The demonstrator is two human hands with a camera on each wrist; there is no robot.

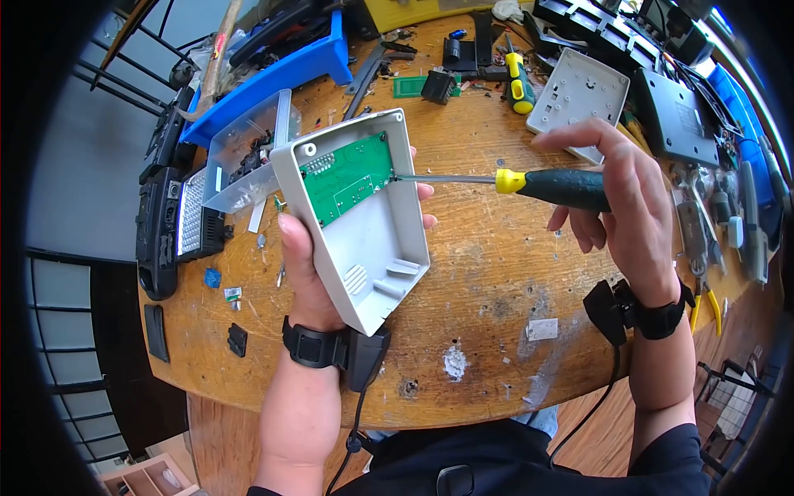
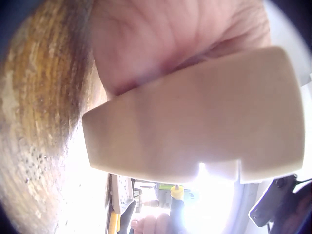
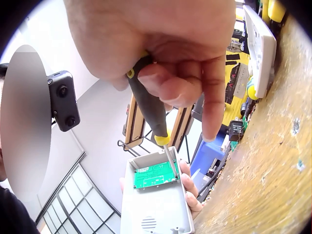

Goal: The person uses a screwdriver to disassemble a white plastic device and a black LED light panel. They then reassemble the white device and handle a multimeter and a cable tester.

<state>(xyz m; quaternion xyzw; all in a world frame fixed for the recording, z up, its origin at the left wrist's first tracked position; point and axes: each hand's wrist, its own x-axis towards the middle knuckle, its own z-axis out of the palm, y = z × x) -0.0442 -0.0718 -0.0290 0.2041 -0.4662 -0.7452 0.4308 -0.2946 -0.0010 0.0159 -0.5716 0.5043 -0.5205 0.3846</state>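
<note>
A light grey plastic housing (image 1: pixel 364 248) is held tilted above the table by the left hand (image 1: pixel 308 273), thumb on the near side and fingertips round the far side. Inside its upper part lies a green circuit board (image 1: pixel 351 178). The right hand (image 1: pixel 633 190) grips the dark handle of a screwdriver (image 1: pixel 562 188); its tip meets the board's right edge at a screw. In the right wrist view the screwdriver (image 3: pixel 151 107) reaches down to the board (image 3: pixel 155 175). The left wrist view shows the outside of the housing (image 2: pixel 195 117) against the palm (image 2: pixel 170 39).
A second grey shell (image 1: pixel 579 99) lies at the back right beside a yellow-green screwdriver (image 1: pixel 518 83). Left of the housing stand a clear bin (image 1: pixel 240 165) and a blue tray (image 1: pixel 273 83). Yellow-handled pliers (image 1: pixel 713 310) lie at the right edge. Small scraps dot the wooden table (image 1: pixel 480 331).
</note>
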